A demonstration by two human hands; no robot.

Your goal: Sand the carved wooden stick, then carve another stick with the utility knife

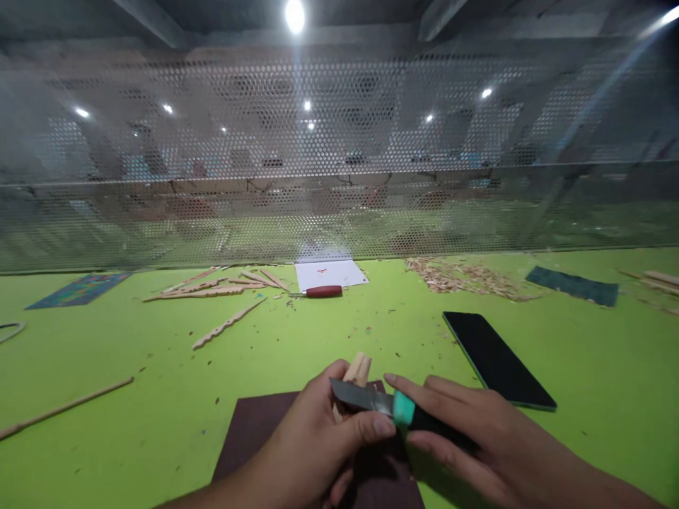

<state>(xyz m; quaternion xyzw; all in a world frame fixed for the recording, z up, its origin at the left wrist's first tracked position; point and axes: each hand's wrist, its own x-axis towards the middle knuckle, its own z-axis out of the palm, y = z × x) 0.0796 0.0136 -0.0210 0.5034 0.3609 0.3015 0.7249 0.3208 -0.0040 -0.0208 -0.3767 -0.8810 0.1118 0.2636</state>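
Note:
My left hand [318, 438] is closed round a small pale piece of wood [360, 366], whose upper end sticks out above the fingers. In my right hand [477, 431] is a carving knife [404, 408] with a black and turquoise handle. Its blade [361, 396] lies across the wood, and my left thumb presses near the back of the blade. The lower part of the wood is hidden by my left hand. Beneath both hands lies a dark brown board [254, 431] on the green table [159, 417].
A black tablet [498, 357] lies to the right. Farther back are a red-handled tool [323, 291], white paper [334, 274], carved wooden sticks [228, 324], wood shavings [461, 276] and dark green sandpaper [573, 284]. A perforated metal screen [339, 155] stands along the back edge.

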